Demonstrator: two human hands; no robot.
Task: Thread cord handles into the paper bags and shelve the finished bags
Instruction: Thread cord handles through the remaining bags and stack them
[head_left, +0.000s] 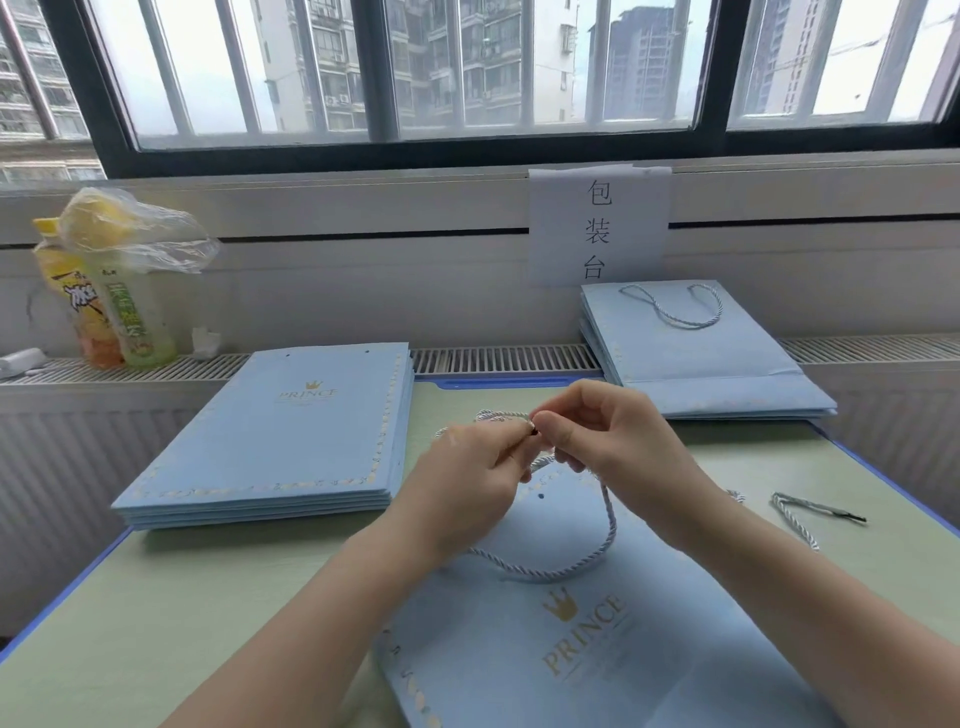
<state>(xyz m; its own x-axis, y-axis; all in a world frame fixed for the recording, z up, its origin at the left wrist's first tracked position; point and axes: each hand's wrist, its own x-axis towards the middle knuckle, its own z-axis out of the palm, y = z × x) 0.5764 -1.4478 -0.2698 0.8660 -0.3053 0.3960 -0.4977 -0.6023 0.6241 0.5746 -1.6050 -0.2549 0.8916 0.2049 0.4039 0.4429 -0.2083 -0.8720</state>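
Both hands meet just above the top edge of the paper bag (571, 639) lying flat on the desk (182, 597). The left hand (467, 478) and the right hand (608, 452) each pinch the twisted cord (550, 571) near its dark tipped end, which sits between the fingertips; the rest of the cord loops down across the bag's face.

The likeliest slip, I judge, is the tip missing the small punched hole (541, 496) or the twisted strands fraying and jamming at it; a hard pull could tear the paper around the hole. The loose loop could also snag under a wrist.

The bag is smooth, pale blue card with a gold crown print and a scalloped border. The cord is a soft blue-white rope twist. A spare cord (810, 512) lies to the right, a stack of unthreaded bags (270, 441) to the left, and finished bags (701, 358) at the back right.
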